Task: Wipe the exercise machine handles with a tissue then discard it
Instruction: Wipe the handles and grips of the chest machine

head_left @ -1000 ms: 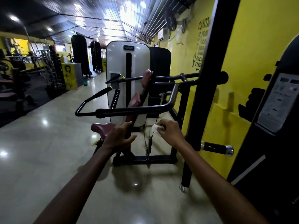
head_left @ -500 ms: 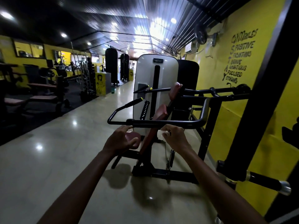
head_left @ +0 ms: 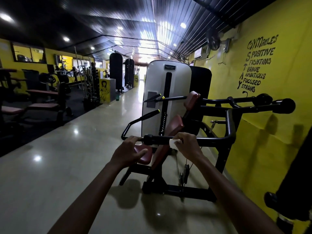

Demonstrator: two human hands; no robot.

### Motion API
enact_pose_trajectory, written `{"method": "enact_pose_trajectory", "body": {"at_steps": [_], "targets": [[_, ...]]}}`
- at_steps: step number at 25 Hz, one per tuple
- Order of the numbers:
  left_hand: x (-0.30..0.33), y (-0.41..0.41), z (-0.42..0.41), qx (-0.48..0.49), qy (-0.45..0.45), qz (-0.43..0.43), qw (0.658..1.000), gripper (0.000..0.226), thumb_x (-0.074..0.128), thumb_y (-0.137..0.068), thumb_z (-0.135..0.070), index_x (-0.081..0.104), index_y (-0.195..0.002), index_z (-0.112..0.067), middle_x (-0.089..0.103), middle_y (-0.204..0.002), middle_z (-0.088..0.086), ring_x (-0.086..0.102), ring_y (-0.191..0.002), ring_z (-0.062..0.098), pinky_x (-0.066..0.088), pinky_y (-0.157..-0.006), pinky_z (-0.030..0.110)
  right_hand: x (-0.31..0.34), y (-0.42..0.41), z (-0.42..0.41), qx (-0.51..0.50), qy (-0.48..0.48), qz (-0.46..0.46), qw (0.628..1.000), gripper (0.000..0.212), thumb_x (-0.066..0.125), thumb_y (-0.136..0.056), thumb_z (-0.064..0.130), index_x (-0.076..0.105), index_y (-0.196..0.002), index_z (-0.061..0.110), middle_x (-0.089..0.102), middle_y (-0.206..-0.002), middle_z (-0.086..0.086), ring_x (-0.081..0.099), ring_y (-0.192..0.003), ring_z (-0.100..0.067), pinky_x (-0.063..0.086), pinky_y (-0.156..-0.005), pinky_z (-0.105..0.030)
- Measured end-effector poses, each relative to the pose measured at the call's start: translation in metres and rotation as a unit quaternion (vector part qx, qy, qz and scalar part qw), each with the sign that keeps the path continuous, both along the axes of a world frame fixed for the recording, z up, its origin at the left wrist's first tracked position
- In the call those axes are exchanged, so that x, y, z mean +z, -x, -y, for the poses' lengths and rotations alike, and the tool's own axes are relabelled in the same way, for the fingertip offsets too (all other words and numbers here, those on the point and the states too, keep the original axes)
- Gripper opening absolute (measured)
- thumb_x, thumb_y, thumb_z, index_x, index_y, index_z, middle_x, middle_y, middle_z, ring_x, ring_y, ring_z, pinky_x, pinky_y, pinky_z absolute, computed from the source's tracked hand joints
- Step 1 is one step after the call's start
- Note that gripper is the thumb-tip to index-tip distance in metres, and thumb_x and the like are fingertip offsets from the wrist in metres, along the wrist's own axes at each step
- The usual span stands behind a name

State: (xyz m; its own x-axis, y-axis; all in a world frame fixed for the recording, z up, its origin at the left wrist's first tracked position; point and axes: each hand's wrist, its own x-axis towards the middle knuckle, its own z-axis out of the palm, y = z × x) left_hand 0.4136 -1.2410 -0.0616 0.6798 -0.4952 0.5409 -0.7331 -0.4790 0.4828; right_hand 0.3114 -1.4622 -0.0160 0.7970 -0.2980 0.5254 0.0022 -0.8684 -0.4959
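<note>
Handle bar [head_left: 158,139]: we see a black round tube with a thicker matte grip, running across the front of the exercise machine [head_left: 168,92].
Tissue [head_left: 173,143]: white, crumpled, pressed on the bar's grip.
Right hand [head_left: 188,146]: our fingers curl over the bar and pinch the tissue against it; fingertips hidden behind the tube.
Left hand [head_left: 129,152]: fingers bent over the bar's left end, thumb out; whether they close round it we cannot tell.
Seat pad [head_left: 146,155]: maroon, glossy, partly hidden below our left hand.
Wall [head_left: 270,141]: yellow, right of the bar.
</note>
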Motion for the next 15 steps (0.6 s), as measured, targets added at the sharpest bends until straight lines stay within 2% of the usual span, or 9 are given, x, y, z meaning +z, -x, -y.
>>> {"method": "enact_pose_trajectory", "body": {"at_steps": [5,8,10,12,15], "targets": [[0.009,-0.077,-0.026,-0.008,-0.014,0.010,1.000,0.070,0.063,-0.075,-0.056,0.054,-0.130,-0.014,0.058,-0.125,0.002,0.055,-0.115,0.018,0.048,-0.087,0.031,-0.001,-0.060,-0.026,-0.031,-0.009,0.016,0.999,0.015,0.059,-0.079,0.001,0.072,-0.086,0.002,0.069,-0.081,-0.009,0.059,-0.066,-0.011,0.040,-0.051,-0.008],[0.010,-0.117,-0.037,-0.019,-0.025,0.012,0.999,0.072,0.059,-0.075,-0.060,0.053,-0.131,-0.016,0.057,-0.127,0.000,0.054,-0.117,0.018,0.047,-0.088,0.031,-0.004,-0.087,-0.040,-0.049,-0.040,0.019,0.998,0.012,0.063,-0.079,0.010,0.072,-0.084,0.005,0.068,-0.078,-0.005,0.061,-0.065,-0.011,0.043,-0.053,-0.012],[0.007,-0.131,-0.039,-0.028,-0.036,0.010,0.999,0.067,0.064,-0.079,-0.055,0.051,-0.133,-0.017,0.055,-0.129,-0.001,0.053,-0.118,0.016,0.046,-0.087,0.029,-0.007,-0.097,-0.043,-0.060,-0.048,0.019,0.997,0.012,0.068,-0.081,0.018,0.073,-0.083,0.006,0.068,-0.076,-0.004,0.062,-0.066,-0.011,0.045,-0.055,-0.014],[0.005,-0.142,-0.041,-0.036,-0.042,0.012,0.998,0.063,0.066,-0.082,-0.050,0.050,-0.134,-0.017,0.054,-0.129,-0.002,0.053,-0.117,0.015,0.046,-0.085,0.028,-0.010,-0.107,-0.044,-0.078,-0.039,0.012,0.996,0.012,0.069,-0.082,0.017,0.074,-0.084,0.006,0.069,-0.078,-0.005,0.059,-0.065,-0.008,0.041,-0.055,-0.012],[0.001,-0.154,-0.042,-0.049,-0.037,-0.004,0.998,0.069,0.059,-0.076,-0.058,0.051,-0.132,-0.019,0.055,-0.127,-0.003,0.054,-0.114,0.014,0.047,-0.085,0.029,-0.009,-0.120,-0.039,-0.106,-0.005,-0.001,0.994,0.008,0.069,-0.080,0.011,0.074,-0.084,0.008,0.071,-0.081,-0.005,0.058,-0.067,-0.008,0.039,-0.061,-0.015]]}}
